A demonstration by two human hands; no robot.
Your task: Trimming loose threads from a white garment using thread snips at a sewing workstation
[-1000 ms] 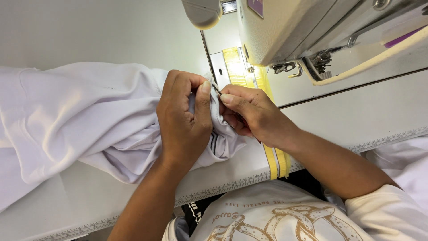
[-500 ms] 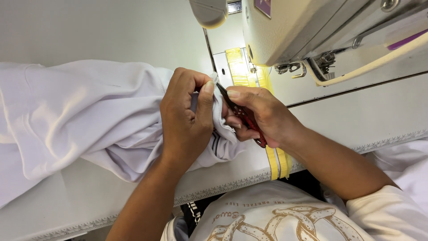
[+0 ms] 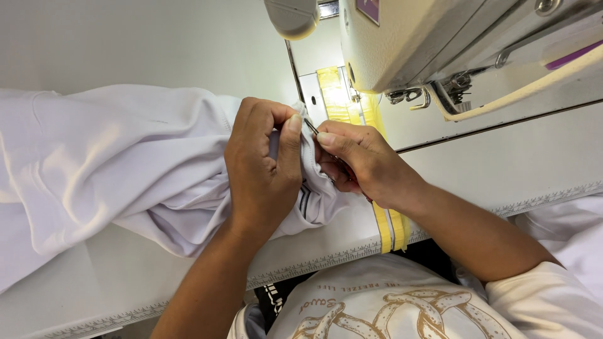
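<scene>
The left hand bunches a fold of the soft white knit garment in curled fingers near the front edge of the pale sewing desk. The right hand pinches a small metal thread snip with a reddish handle, its tip touching the fold. In this tight bunching the blade could nick the cloth, or the left thumb beside it.
</scene>
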